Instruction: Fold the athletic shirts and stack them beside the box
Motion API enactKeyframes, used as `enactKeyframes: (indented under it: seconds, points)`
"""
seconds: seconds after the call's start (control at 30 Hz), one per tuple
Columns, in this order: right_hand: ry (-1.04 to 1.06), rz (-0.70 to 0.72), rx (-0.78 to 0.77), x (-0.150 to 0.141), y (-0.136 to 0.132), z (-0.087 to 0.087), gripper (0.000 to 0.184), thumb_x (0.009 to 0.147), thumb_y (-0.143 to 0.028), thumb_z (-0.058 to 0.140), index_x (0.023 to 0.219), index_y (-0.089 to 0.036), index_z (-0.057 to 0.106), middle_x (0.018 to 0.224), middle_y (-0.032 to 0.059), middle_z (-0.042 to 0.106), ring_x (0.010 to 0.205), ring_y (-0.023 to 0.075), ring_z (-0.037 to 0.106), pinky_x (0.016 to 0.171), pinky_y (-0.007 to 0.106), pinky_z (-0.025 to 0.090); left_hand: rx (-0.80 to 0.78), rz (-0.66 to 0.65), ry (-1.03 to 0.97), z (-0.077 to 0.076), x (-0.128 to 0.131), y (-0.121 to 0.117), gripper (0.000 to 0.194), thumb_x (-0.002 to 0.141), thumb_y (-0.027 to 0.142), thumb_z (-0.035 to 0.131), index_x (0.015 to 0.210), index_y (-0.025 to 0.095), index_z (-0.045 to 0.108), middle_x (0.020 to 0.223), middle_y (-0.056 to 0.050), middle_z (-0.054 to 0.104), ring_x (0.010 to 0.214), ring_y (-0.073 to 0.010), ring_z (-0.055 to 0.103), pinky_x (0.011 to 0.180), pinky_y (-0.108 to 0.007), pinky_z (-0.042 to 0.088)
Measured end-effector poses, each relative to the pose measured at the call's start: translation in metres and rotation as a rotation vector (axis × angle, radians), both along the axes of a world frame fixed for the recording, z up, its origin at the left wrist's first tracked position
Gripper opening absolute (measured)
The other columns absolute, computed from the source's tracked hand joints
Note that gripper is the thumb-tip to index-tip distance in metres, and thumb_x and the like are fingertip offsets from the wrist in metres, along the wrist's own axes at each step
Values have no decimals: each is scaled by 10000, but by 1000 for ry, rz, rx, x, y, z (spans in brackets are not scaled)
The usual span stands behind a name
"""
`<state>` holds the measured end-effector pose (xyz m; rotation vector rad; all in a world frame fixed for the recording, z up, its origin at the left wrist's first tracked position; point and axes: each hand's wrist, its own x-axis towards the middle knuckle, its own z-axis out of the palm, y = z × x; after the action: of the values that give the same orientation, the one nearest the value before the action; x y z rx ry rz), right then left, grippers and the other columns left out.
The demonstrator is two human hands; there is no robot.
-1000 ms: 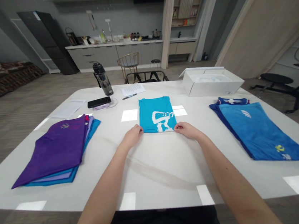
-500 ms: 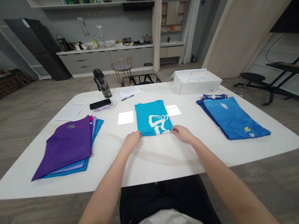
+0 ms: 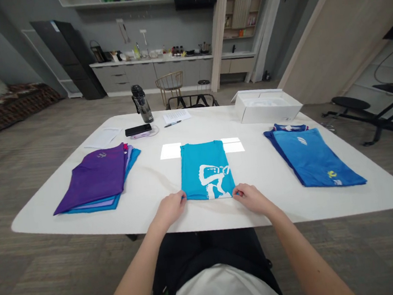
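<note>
A folded turquoise T-shirt (image 3: pixel 201 163) with white brush-style print lies flat on the white table (image 3: pixel 148 219) in front of me. My left hand (image 3: pixel 174 205) pinches its near left corner. At the near right corner, my right hand (image 3: pixel 249 197) has the cloth between thumb and fingers. To the left lies a stack of folded shirts with a purple shirt (image 3: pixel 95 178) on top and lilac and blue ones beneath. On the right, a blue shirt (image 3: pixel 316 155) with a small yellow mark rests over a darker one.
Along the far side stand a dark water bottle (image 3: pixel 142 104) and an open white box (image 3: pixel 268 105). A black phone (image 3: pixel 138 130), a pen (image 3: pixel 173 123) and paper sheets (image 3: pixel 103 137) lie there too. A black chair (image 3: pixel 191 101) is behind the table.
The turquoise T-shirt has slid towards me with both hands at its near corners. The camera view has also shifted a little, and the side stacks look undisturbed.
</note>
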<state>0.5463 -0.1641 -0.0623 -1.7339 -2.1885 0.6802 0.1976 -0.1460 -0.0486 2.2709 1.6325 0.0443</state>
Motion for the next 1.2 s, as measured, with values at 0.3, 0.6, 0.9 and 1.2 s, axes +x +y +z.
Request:
enactKeyframes:
  seconds: [0.3, 0.6, 0.9, 1.2]
  points:
    - [193, -69, -49, 12, 57, 4, 277, 919, -461, 600, 848, -224, 725, 778, 21, 700, 716, 192, 613, 675, 299, 433, -1, 4, -109, 6, 0, 38, 329, 1024, 489, 448, 918, 261, 659, 967, -41, 747, 954, -237, 696, 807, -332, 470]
    - [32, -330, 2, 14, 211, -6, 547, 863, -588, 692, 1169, -136, 714, 1064, 140, 742, 982, 281, 694, 812, 321, 494, 112, 372, -145, -10, 25, 186, 612, 921, 597, 586, 1357, 175, 512, 1384, -181, 613, 1300, -347, 557, 1030, -451, 408]
    - [208, -322, -249, 9, 271, -6, 294, 684, -363, 855, 664, -189, 619, 609, 4, 625, 628, 188, 607, 573, 278, 427, -183, 457, -398, -14, 37, 266, 319, 651, 409, 868, 727, 171, 669, 797, -86, 736, 853, -298, 704, 719, -341, 500]
    - [787, -86, -77, 9, 239, -4, 413, 784, -441, 736, 1119, -236, 609, 1139, 61, 724, 1040, 255, 668, 904, 412, 555, -162, 217, -1034, -8, 46, 243, 423, 785, 328, 723, 1177, 173, 684, 1170, -88, 747, 1097, -274, 681, 966, -416, 542]
